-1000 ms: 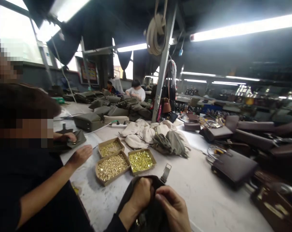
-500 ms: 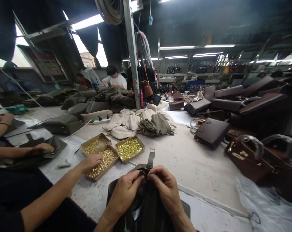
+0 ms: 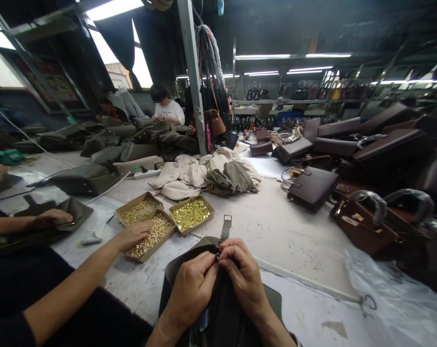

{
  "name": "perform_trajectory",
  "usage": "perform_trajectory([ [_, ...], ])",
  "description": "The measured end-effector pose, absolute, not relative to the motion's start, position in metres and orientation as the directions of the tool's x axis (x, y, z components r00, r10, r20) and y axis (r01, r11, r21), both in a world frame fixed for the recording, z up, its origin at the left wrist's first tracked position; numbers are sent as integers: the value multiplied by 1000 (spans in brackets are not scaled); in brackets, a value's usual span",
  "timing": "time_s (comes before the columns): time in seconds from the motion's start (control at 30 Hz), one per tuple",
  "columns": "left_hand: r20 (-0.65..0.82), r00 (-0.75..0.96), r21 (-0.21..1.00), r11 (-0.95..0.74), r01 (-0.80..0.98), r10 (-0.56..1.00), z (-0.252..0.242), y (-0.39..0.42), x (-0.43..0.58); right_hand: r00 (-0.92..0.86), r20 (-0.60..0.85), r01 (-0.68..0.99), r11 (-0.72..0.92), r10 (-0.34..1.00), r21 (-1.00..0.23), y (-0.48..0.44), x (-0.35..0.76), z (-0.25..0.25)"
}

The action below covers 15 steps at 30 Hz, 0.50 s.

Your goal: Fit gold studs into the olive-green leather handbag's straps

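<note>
A dark olive bag (image 3: 170, 272) stands in front of me, with a strap and metal buckle (image 3: 227, 222) sticking up behind my fingers. My left hand (image 3: 193, 286) is closed, thumb and forefinger pinching the bag's top edge. Close against it, my right hand (image 3: 243, 277) is closed too. Its fingertips pinch a small gold-coloured fitting (image 3: 217, 258) at the bag's edge, mostly hidden between the two hands. Beyond the bag are cardboard trays: one with shiny yellow-gold pieces (image 3: 192, 215), another with rose-gold ones (image 3: 155, 237), a third partly filled (image 3: 135, 210).
A co-worker's hand (image 3: 134, 236) reaches into the rose-gold tray from the left; their other hand (image 3: 54, 218) rests on an olive bag piece. Cream and olive cloth bags (image 3: 189, 176) lie behind the trays. Brown handbags (image 3: 363, 224) and clear plastic (image 3: 395, 289) occupy the right.
My right fingertips have moved in to the left, now meeting my left fingertips at the bag's edge. The view has shifted slightly; the co-worker's hand remains in the tray.
</note>
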State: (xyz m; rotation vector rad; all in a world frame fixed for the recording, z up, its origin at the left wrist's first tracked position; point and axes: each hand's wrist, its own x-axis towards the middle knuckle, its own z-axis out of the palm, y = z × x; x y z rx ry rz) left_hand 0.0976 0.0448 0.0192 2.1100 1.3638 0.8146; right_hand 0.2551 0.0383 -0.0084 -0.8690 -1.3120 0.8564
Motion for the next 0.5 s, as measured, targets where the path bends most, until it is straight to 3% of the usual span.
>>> perform_trajectory([
  [0.5,223,331,718,-384,581,917,14,46,99,44,425,-35,426,904,-904,37,257,-10],
])
